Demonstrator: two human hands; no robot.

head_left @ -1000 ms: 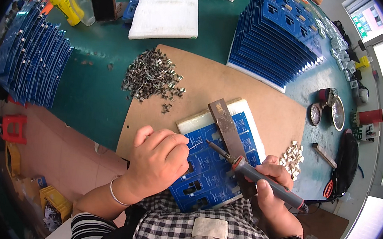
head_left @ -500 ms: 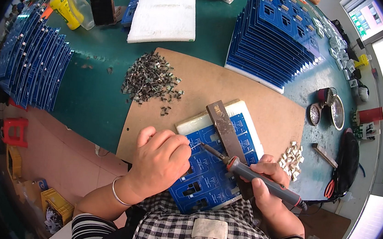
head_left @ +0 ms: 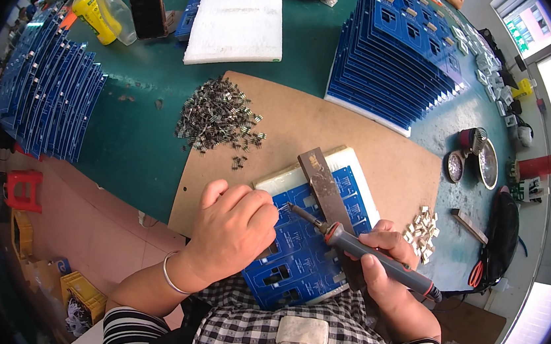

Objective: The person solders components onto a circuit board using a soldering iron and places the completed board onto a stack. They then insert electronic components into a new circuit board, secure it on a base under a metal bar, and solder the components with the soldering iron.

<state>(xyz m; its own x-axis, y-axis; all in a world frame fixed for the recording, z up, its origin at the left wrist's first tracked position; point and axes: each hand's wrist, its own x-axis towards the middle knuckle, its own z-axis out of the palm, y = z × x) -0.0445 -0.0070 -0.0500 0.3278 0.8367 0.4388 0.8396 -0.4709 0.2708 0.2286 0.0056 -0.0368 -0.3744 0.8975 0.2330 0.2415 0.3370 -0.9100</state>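
Observation:
My right hand (head_left: 388, 254) grips a grey soldering iron (head_left: 383, 260) with orange trim. Its tip points left, down at the upper left part of a blue circuit board (head_left: 308, 284). Close by the tip, my left hand (head_left: 234, 224) is closed in a pinch on thin solder wire (head_left: 282, 207), of which only a short end shows. The board lies tilted on a pale foam pad (head_left: 362, 183). Across the board rests a dark brown bar (head_left: 324, 187), its near end partly under my right hand and the iron.
Brown fibreboard (head_left: 294, 121) covers the green table. On it lie a heap of small black components (head_left: 218, 117) and white connectors (head_left: 422, 232). Stacked blue boards (head_left: 392, 64) stand at the back right, more boards (head_left: 51, 94) at left. A white foam sheet (head_left: 236, 25) lies behind.
The view has shifted very slightly. Both hands and the iron hold almost the same place, with the iron's tip still by my left fingers.

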